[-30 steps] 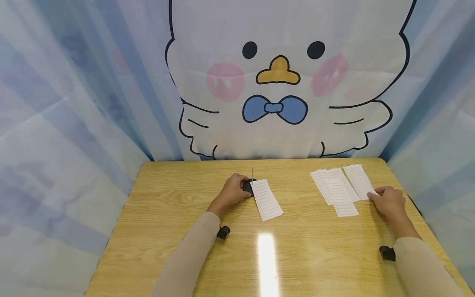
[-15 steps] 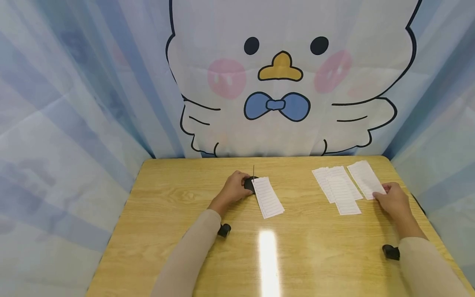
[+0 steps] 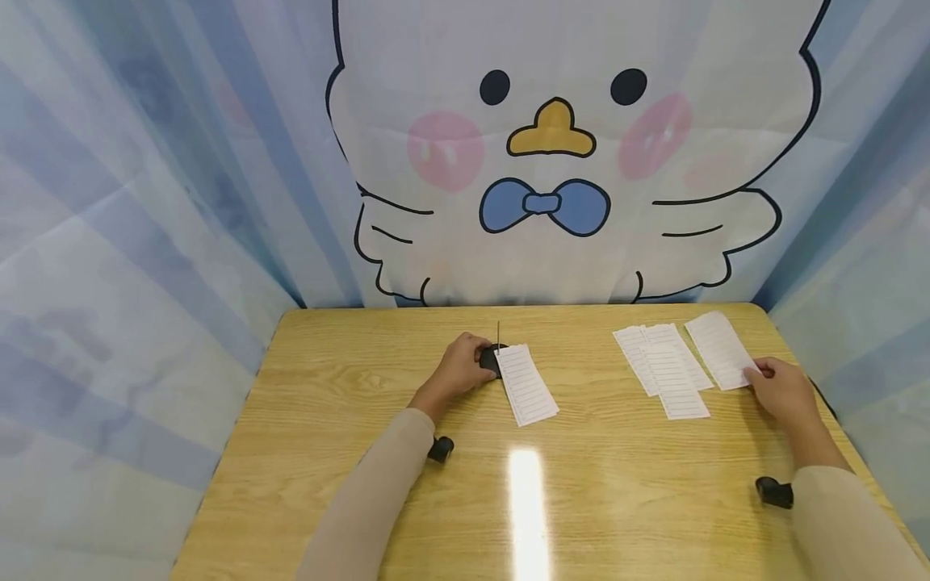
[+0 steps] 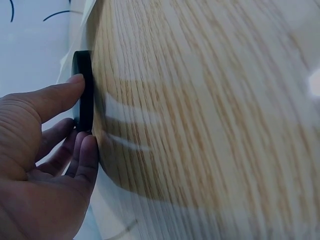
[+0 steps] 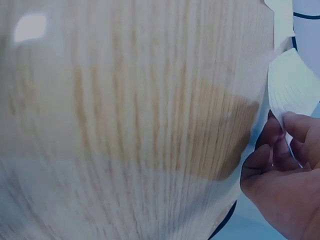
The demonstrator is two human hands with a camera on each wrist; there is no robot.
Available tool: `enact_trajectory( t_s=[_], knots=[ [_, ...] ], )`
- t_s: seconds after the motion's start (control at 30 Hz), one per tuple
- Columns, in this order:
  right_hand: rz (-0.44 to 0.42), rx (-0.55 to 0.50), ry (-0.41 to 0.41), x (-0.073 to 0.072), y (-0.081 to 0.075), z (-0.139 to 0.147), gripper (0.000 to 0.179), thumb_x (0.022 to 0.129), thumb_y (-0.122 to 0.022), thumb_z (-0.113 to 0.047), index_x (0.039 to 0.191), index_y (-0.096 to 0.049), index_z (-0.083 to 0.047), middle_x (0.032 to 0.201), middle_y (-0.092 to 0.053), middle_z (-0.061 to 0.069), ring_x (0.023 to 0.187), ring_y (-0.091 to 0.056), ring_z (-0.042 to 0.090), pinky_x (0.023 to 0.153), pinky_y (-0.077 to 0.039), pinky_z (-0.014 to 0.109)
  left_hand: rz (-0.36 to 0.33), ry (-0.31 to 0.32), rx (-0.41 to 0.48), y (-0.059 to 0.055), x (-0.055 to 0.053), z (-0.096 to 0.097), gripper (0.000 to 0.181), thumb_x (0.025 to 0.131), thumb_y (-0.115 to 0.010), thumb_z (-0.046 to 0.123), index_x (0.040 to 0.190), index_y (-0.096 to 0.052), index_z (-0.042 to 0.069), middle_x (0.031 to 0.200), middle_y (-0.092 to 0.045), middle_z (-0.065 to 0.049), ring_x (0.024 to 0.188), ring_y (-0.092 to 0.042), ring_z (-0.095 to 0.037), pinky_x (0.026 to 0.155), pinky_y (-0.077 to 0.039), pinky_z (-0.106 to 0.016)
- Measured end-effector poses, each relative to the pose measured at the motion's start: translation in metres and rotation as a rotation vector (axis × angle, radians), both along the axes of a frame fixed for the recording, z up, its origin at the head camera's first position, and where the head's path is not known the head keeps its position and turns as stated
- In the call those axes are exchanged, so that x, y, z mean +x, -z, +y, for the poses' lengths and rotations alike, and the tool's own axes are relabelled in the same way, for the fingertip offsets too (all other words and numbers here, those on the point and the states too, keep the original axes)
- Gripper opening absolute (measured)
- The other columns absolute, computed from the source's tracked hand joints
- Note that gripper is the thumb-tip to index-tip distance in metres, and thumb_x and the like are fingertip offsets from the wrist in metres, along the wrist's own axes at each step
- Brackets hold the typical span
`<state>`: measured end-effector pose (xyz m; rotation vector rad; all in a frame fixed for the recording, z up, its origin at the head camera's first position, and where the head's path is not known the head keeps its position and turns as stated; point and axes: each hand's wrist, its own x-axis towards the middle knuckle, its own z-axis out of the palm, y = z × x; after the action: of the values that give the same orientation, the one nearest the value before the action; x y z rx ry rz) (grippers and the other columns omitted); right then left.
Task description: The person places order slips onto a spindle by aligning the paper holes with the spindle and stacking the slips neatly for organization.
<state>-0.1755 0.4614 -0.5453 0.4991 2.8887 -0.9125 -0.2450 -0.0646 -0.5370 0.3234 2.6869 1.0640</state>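
Observation:
My left hand (image 3: 459, 363) grips the round black base (image 4: 86, 92) of a receipt spike, thumb on one face and fingers at the edge in the left wrist view. The thin upright needle (image 3: 498, 332) stands up from that base. A few white lined paper slips (image 3: 526, 387) fan out from it to the right, their top corner at the needle. At the far right, my right hand (image 3: 785, 393) pinches the lower corner of a lined paper slip (image 3: 719, 349) between thumb and fingers. That slip bends upward in the right wrist view.
Several more lined slips (image 3: 663, 367) lie overlapped just left of the pinched one. The wooden table (image 3: 349, 500) ends at a cartoon-printed curtain (image 3: 545, 266) behind, with curtains on both sides. A dark cord (image 3: 824, 399) runs by the right edge.
My right hand has drawn its slip a little to the right, widening the gap from the overlapped slips. My left hand stays on the spike's base. The head view has shifted slightly.

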Motion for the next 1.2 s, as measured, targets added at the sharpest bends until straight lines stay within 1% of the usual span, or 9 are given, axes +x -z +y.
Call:
enact_trajectory(
  t_s=[0.1,0.33,0.53,0.73,0.93,1.0,1.07,1.13,1.2],
  knots=[
    [-0.006,-0.013,0.007,0.001,-0.001,0.002,0.060,0.112,-0.039,-0.034,0.143,-0.041,0.017,0.136,-0.044,0.043,0.118,-0.047,0.057,0.095,-0.042,0.067,-0.005,-0.001,0.000,0.000,0.000,0.000,0.056,0.088,-0.084,0.013,0.140,-0.063,0.005,0.118,-0.057,-0.010,0.097,-0.051,-0.020,0.086,-0.047,-0.033],
    [0.002,-0.032,-0.005,0.005,-0.018,-0.005,0.062,0.112,-0.037,-0.035,0.144,-0.039,0.018,0.140,-0.040,0.045,0.123,-0.042,0.060,0.096,-0.041,0.068,-0.004,0.000,0.001,-0.003,0.001,0.000,0.057,0.089,-0.083,0.012,0.141,-0.062,0.004,0.125,-0.058,-0.012,0.101,-0.053,-0.021,0.093,-0.050,-0.035],
    [0.024,-0.051,-0.054,0.008,-0.030,-0.010,0.064,0.112,-0.037,-0.037,0.143,-0.039,0.019,0.136,-0.045,0.045,0.119,-0.048,0.059,0.088,-0.047,0.065,-0.002,0.003,0.001,-0.001,0.001,0.000,0.056,0.089,-0.083,0.012,0.140,-0.062,0.005,0.123,-0.058,-0.012,0.100,-0.052,-0.021,0.090,-0.049,-0.035],
    [0.052,-0.079,-0.092,0.008,-0.045,-0.024,0.066,0.112,-0.038,-0.040,0.144,-0.040,0.018,0.126,-0.056,0.039,0.107,-0.057,0.050,0.077,-0.052,0.050,-0.004,0.004,-0.001,-0.001,0.002,-0.001,0.056,0.088,-0.084,0.013,0.140,-0.063,0.005,0.123,-0.058,-0.012,0.101,-0.053,-0.022,0.090,-0.049,-0.036],
    [0.072,-0.098,-0.109,0.005,-0.057,-0.038,0.064,0.112,-0.039,-0.038,0.144,-0.042,0.017,0.124,-0.058,0.036,0.104,-0.061,0.045,0.070,-0.052,0.029,-0.008,-0.012,0.013,-0.004,0.001,-0.006,0.061,0.090,-0.082,0.017,0.145,-0.058,0.007,0.136,-0.056,-0.013,0.107,-0.056,-0.025,0.090,-0.052,-0.040],
    [0.081,-0.100,-0.110,0.004,-0.061,-0.042,0.062,0.112,-0.041,-0.035,0.143,-0.042,0.018,0.123,-0.059,0.037,0.098,-0.064,0.038,0.065,-0.051,0.022,-0.008,-0.017,0.033,-0.006,0.000,-0.010,0.062,0.091,-0.081,0.018,0.147,-0.056,0.006,0.140,-0.055,-0.013,0.110,-0.058,-0.027,0.090,-0.053,-0.041],
    [0.087,-0.102,-0.114,0.004,-0.065,-0.046,0.060,0.112,-0.042,-0.033,0.142,-0.043,0.019,0.123,-0.060,0.037,0.089,-0.066,0.024,0.062,-0.050,0.016,-0.014,-0.029,0.069,-0.010,0.000,-0.013,0.062,0.092,-0.080,0.018,0.148,-0.055,0.007,0.142,-0.055,-0.013,0.115,-0.059,-0.029,0.091,-0.055,-0.042],
    [0.094,-0.107,-0.122,0.004,-0.068,-0.049,0.059,0.112,-0.044,-0.032,0.141,-0.044,0.019,0.121,-0.061,0.036,0.082,-0.062,0.010,0.062,-0.050,0.015,-0.020,-0.043,0.118,-0.014,0.000,-0.016,0.061,0.093,-0.079,0.018,0.149,-0.055,0.007,0.143,-0.055,-0.012,0.118,-0.059,-0.030,0.092,-0.056,-0.042],
    [0.106,-0.104,-0.133,0.005,-0.070,-0.054,0.059,0.112,-0.045,-0.033,0.141,-0.045,0.018,0.120,-0.062,0.035,0.078,-0.058,0.000,0.062,-0.050,0.016,-0.018,-0.061,0.167,-0.020,-0.001,-0.018,0.061,0.094,-0.079,0.018,0.149,-0.055,0.008,0.143,-0.055,-0.011,0.119,-0.059,-0.030,0.090,-0.056,-0.042]
  ],
)
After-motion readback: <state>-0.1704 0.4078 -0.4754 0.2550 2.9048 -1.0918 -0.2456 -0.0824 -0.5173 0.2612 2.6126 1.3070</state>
